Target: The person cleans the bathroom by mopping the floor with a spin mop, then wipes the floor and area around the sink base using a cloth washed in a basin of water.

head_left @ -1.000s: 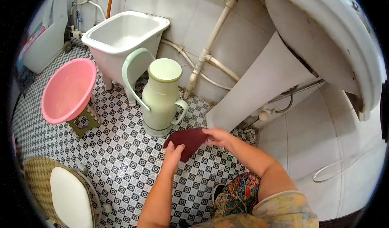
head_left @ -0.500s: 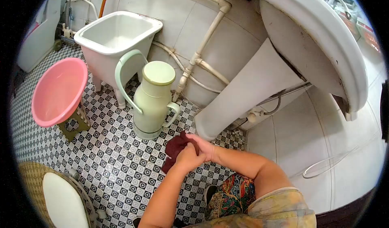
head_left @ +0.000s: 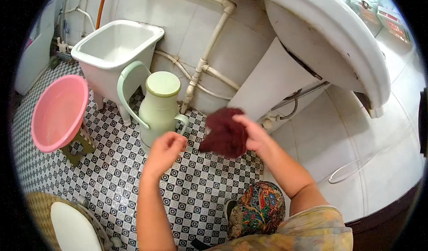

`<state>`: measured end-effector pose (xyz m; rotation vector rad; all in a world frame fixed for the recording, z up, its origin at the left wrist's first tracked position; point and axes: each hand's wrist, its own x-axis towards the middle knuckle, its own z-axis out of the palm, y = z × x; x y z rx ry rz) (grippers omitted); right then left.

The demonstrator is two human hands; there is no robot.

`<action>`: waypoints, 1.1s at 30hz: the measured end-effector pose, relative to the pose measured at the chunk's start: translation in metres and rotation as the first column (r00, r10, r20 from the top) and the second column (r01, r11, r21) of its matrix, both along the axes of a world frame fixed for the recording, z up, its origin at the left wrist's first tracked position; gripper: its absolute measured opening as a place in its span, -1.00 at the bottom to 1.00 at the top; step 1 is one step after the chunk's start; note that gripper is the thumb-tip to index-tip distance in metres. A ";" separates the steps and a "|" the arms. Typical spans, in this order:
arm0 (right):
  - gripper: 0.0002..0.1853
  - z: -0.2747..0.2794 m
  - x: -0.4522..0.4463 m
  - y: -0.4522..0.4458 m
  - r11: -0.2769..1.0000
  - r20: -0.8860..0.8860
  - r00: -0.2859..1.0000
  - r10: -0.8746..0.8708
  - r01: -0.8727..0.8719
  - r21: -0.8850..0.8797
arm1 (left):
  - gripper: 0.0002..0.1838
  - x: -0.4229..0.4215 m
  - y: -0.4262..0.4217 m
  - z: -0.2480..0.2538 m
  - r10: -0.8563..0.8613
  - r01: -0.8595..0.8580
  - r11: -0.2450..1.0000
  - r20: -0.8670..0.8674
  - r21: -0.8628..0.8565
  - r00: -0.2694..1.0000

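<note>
A dark maroon cloth (head_left: 224, 134) hangs bunched from my right hand (head_left: 255, 135), whose fingers and thumb grip its right side. The cloth is above the tiled floor, in front of the sink pedestal. My left hand (head_left: 167, 152) is apart from the cloth, its fingers curled in with nothing seen in them. It is in front of a pale green thermos jug (head_left: 159, 106) and overlaps its lower body; whether they touch I cannot tell. The jug stands upright with its lid on, its large carrying handle to the left and a side handle to the right.
A pink basin (head_left: 59, 112) rests on a small olive stool (head_left: 79, 149) at left. Behind is a white mop tub (head_left: 113, 68) on legs. The sink pedestal (head_left: 278, 74) and white pipes (head_left: 204, 66) line the wall. A white-seated chair (head_left: 73, 228) is at lower left.
Both hands were together on the cloth near the floor. My left hand has let go and moved left toward the jug; my right hand has raised the cloth up and to the right.
</note>
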<state>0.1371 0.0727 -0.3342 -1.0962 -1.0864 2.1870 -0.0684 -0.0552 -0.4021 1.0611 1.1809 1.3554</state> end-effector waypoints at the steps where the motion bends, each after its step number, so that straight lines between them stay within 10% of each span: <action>1: -0.57 0.023 0.004 0.001 0.999 -0.185 0.983 0.016 -0.010 0.036 | -0.80 -0.007 -0.002 0.006 0.052 -0.051 0.999 0.018 -0.005 0.999; 8: -0.52 0.138 -0.059 0.053 0.949 -0.725 0.667 0.174 0.084 0.305 | -0.82 -0.002 0.000 0.017 0.192 -0.197 0.980 0.143 0.019 0.971; 10: -0.56 0.143 -0.091 0.123 0.394 -0.358 0.930 0.076 0.302 0.868 | -0.83 0.003 0.002 0.018 0.220 -0.227 0.973 0.157 0.031 0.963; 12: -0.62 0.158 -0.106 0.111 -0.116 -0.158 0.903 -0.399 0.121 0.986 | -0.85 0.005 0.005 0.011 0.270 -0.276 0.961 0.165 0.015 0.949; 13: -0.58 0.173 -0.108 0.080 -0.209 -0.085 0.742 -0.665 -0.075 0.975 | -0.87 0.005 0.007 0.004 0.284 -0.289 0.957 0.179 0.006 0.942; 15: -0.51 0.178 -0.098 0.040 -0.226 -0.133 0.764 -0.632 -0.017 0.974 | -0.87 0.008 0.010 -0.009 0.282 -0.294 0.955 0.182 0.038 0.942; 19: -0.43 0.171 -0.046 0.011 0.035 0.130 0.568 -0.813 -0.175 0.984 | -0.88 0.012 0.010 -0.018 0.240 -0.249 0.968 0.143 0.043 0.960; 22: -0.60 0.165 0.023 0.020 0.230 -0.183 0.983 -0.002 0.178 0.957 | -0.89 0.009 0.007 -0.026 0.260 -0.261 0.965 0.132 -0.007 0.957; 24: -0.62 0.172 0.058 -0.008 0.772 -0.644 0.550 0.532 -0.002 0.636 | -0.89 0.001 0.010 -0.042 0.301 -0.294 0.954 0.189 -0.064 0.935; 30: -0.56 0.182 0.102 -0.075 0.835 -0.772 0.602 0.203 0.305 0.458 | -0.87 -0.028 0.007 -0.050 0.371 -0.351 0.929 0.242 -0.120 0.897; 33: -0.56 0.177 0.094 -0.057 0.871 -0.737 0.629 0.248 0.189 0.454 | -0.86 -0.043 0.008 -0.054 0.439 -0.429 0.898 0.246 -0.095 0.864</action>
